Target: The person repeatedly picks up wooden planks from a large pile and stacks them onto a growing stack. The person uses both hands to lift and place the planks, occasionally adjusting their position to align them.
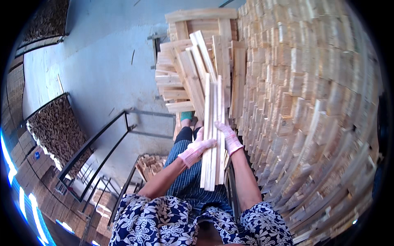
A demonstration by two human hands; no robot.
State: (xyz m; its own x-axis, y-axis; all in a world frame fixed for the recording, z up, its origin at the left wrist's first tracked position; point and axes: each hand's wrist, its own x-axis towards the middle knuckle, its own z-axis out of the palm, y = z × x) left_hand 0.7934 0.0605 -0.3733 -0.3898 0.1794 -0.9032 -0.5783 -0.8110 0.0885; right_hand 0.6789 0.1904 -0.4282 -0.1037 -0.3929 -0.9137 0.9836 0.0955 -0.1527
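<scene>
Between my two hands, in front of my body, is a small bundle of long pale wooden strips [211, 164], held lengthwise. My left hand [198, 148], in a pinkish-white knit glove, grips the bundle's left side with its thumb across the front. On the right side my right hand [229, 137], gloved alike, closes round the strips; some of its fingers are hidden behind them. Just beyond the bundle's far end, more loose wooden strips [201, 53] lie slanted on a pile of boards [172, 80].
A tall wall of stacked wooden pieces [303, 102] rises close along my right. To the left stand a black metal frame [102, 131] and a rack of stacked wood [59, 131]. Wood blocks [151, 166] sit low beside my left leg. The floor [98, 69] is grey concrete.
</scene>
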